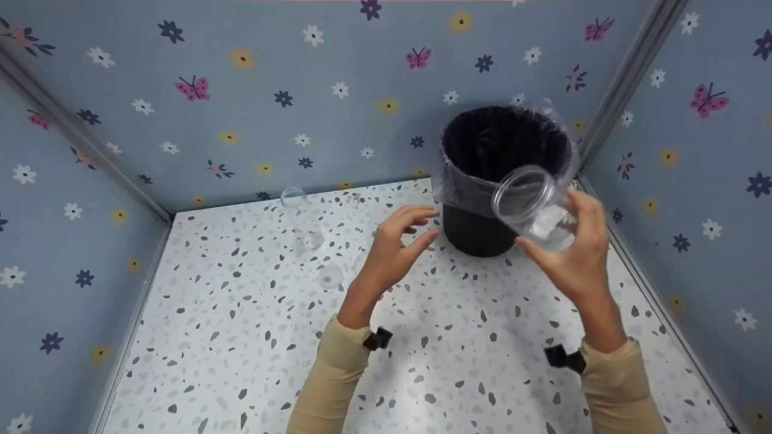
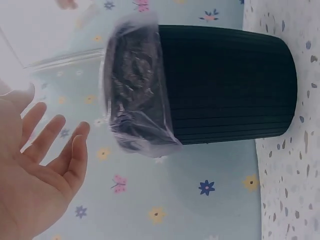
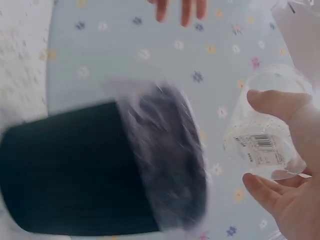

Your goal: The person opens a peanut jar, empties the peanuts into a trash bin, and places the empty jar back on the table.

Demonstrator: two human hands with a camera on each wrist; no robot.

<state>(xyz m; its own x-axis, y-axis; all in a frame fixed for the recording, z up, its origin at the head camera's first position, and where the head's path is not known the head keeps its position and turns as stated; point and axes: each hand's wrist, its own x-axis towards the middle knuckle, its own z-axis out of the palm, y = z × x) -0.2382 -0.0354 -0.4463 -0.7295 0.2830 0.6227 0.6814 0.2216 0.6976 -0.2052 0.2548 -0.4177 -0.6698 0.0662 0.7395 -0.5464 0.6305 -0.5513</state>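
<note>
My right hand [image 1: 579, 259] grips a clear plastic jar [image 1: 523, 196] between thumb and fingers. The jar is tilted, its round mouth toward the front of the bin. A white barcode label [image 3: 266, 150] shows on the jar in the right wrist view. The black bin [image 1: 482, 232] stands upright, a thin translucent liner [image 2: 137, 95] folded over its rim. My left hand [image 1: 398, 247] hovers left of the bin with loosely bent fingers, holding nothing. In the left wrist view, the palm of the left hand [image 2: 40, 175] faces the camera.
Another clear container [image 1: 303, 220] is on the speckled white surface [image 1: 229, 313] near the back wall. A round, clear lid-like disc [image 1: 331, 276] lies in front of it. Flower-patterned blue panels [image 1: 338, 90] enclose the back and both sides, with the bin close to the back right corner.
</note>
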